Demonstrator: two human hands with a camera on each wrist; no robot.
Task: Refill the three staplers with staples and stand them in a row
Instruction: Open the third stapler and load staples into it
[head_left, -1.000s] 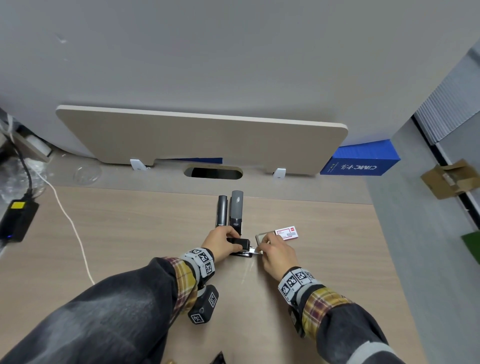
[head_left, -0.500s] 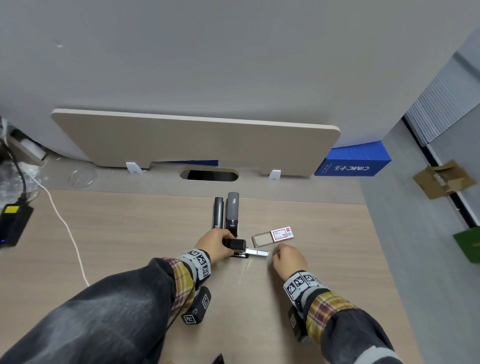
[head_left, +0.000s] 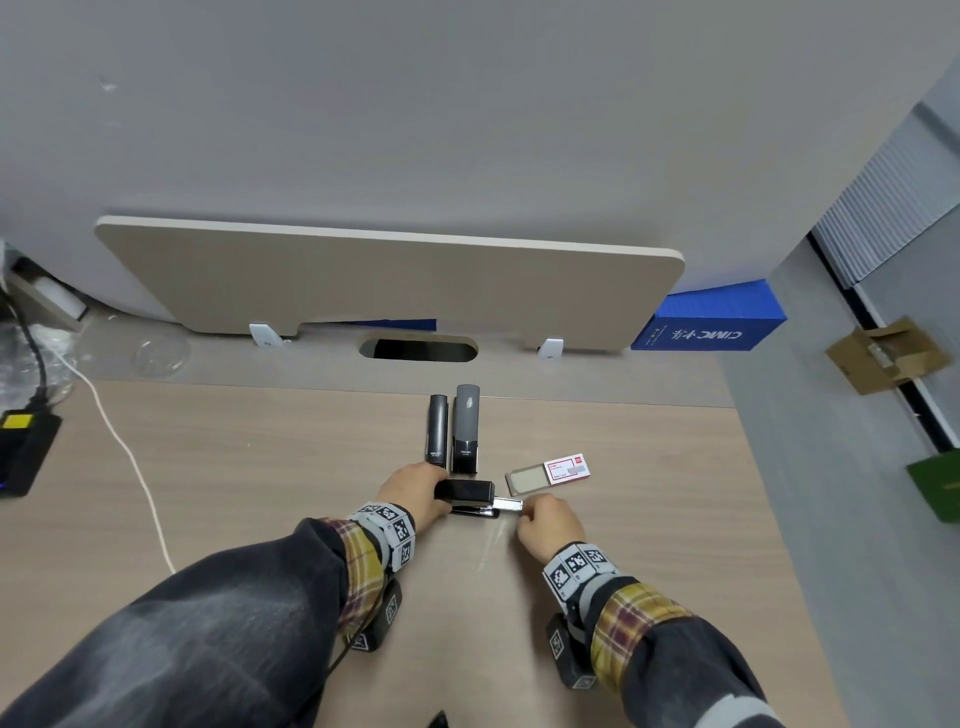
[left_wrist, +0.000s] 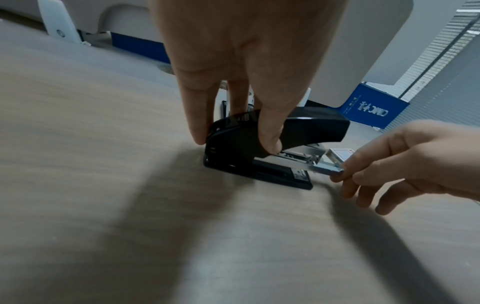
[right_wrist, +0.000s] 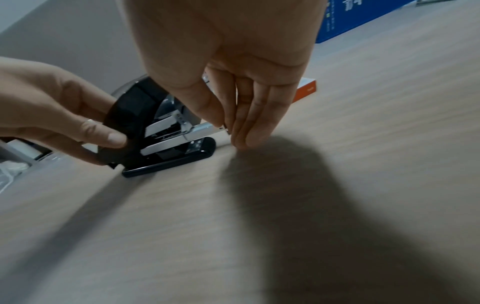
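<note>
A black stapler (head_left: 467, 496) lies crosswise on the desk with its metal staple tray (head_left: 508, 504) slid out to the right. My left hand (head_left: 431, 493) grips the stapler's rear from above, thumb on the near side (left_wrist: 270, 144). My right hand (head_left: 527, 512) pinches the tray's tip (left_wrist: 335, 171) between thumb and forefinger (right_wrist: 223, 123). Just behind, a slim black stapler (head_left: 437, 428) and a grey stapler (head_left: 466, 428) lie side by side, pointing away. A red-and-white staple box (head_left: 550, 473) sits to the right with its inner drawer pulled out.
A beige panel (head_left: 389, 280) leans on the wall behind a cable slot (head_left: 418, 349). A white cable (head_left: 130, 457) and a black adapter (head_left: 23, 447) lie at the left. A blue box (head_left: 711, 325) sits past the desk's right edge.
My right hand pulled back from the stapler half a second ago and has returned to pinch the tip of the tray. My left hand kept its hold on the stapler.
</note>
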